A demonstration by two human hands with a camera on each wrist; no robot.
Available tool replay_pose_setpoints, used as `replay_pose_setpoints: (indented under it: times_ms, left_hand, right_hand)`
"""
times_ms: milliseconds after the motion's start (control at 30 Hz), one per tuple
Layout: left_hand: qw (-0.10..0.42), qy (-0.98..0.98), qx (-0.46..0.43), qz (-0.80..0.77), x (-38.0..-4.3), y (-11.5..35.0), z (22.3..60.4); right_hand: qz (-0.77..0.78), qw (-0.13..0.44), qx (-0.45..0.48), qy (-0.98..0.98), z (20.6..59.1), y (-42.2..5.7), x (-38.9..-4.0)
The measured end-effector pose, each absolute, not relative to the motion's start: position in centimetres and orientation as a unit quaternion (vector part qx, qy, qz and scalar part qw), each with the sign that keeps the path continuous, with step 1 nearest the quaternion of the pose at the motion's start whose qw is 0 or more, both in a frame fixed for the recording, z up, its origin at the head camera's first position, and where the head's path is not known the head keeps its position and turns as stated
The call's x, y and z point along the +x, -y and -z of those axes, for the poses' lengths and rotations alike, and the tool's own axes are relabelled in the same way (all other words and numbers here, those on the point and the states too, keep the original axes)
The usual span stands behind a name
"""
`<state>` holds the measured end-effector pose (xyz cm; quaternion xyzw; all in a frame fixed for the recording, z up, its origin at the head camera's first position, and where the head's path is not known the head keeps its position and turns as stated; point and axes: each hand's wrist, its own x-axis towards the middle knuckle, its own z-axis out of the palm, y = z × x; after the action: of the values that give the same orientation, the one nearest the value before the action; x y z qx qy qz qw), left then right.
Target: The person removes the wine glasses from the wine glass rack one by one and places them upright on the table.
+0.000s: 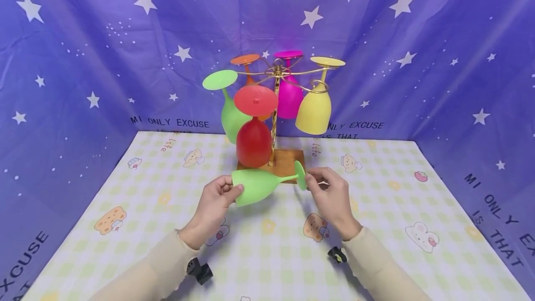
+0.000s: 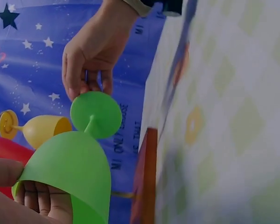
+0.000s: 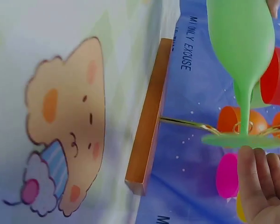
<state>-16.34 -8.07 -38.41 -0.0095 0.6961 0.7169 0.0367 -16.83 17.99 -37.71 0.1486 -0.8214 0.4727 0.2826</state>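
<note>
A light green plastic goblet point(image 1: 256, 186) lies sideways in the air between both hands, its bowl to the left and its foot to the right. My left hand point(image 1: 215, 203) pinches the bowl's rim, with the thumb outside and the other fingers inside the mouth, as the left wrist view shows. My right hand point(image 1: 332, 196) holds the edge of the round foot point(image 3: 242, 141) with its fingertips. Just behind the goblet stands a gold rack point(image 1: 274, 124) on a wooden base point(image 1: 288, 158). Upside down on it hangs a red goblet point(image 1: 254, 143), nearest the hands.
Also hanging on the rack are another green goblet point(image 1: 234, 117), an orange goblet point(image 1: 245, 59), a magenta goblet point(image 1: 289, 96) and a yellow goblet point(image 1: 314, 113). A checked cloth with cartoon prints covers the table point(image 1: 146, 189). Blue star-printed curtains point(image 1: 234, 17) surround it.
</note>
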Motion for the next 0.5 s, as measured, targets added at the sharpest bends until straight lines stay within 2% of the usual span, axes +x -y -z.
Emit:
replay_pose_setpoints:
  times_ms: [167, 500]
  left_hand:
    - [0.012, -0.737, 0.027, -0.676, -16.4, 9.5, 37.7]
    - [-0.085, -0.813, 0.095, -0.568, -16.4, 12.2, 36.3]
  right_hand:
    - [-0.52, 0.199, 0.077, 0.827, 38.4, -19.1, -18.6]
    - [-0.545, 0.076, -0.021, 0.835, 40.7, -20.4, -23.1]
